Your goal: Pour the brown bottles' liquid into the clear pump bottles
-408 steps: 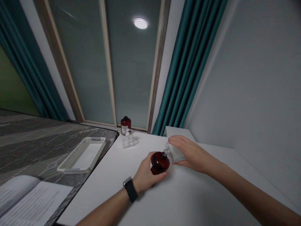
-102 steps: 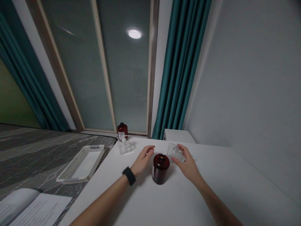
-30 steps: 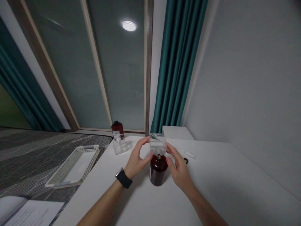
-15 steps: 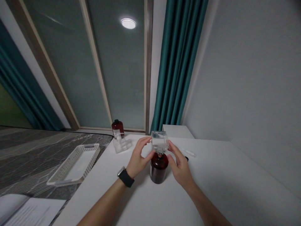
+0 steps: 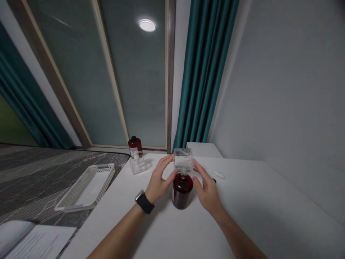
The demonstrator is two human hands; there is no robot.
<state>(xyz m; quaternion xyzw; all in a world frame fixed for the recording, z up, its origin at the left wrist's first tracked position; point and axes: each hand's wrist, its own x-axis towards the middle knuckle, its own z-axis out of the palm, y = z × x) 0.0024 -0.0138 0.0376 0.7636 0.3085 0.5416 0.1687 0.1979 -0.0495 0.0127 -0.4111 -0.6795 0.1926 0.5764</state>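
A clear square bottle [image 5: 183,160] is turned upside down, its neck against the mouth of a brown bottle [image 5: 182,194] that stands upright on the white table. My left hand [image 5: 160,181] grips the clear bottle from the left, fingers and thumb bent around its side. On the other side, my right hand [image 5: 207,189] steadies it with the fingertips; its thumb is near the neck of the brown bottle. Behind my right hand lie a clear pump-like piece [image 5: 217,173] and a small black cap [image 5: 214,180], partly hidden by the hand.
At the back left of the table [image 5: 161,233] are another brown bottle [image 5: 134,145] and a clear container [image 5: 138,165]. A white basket [image 5: 63,205] lies on the darker surface to the left, with an open book [image 5: 43,241] nearer me. A white box [image 5: 203,150] stands behind the table.
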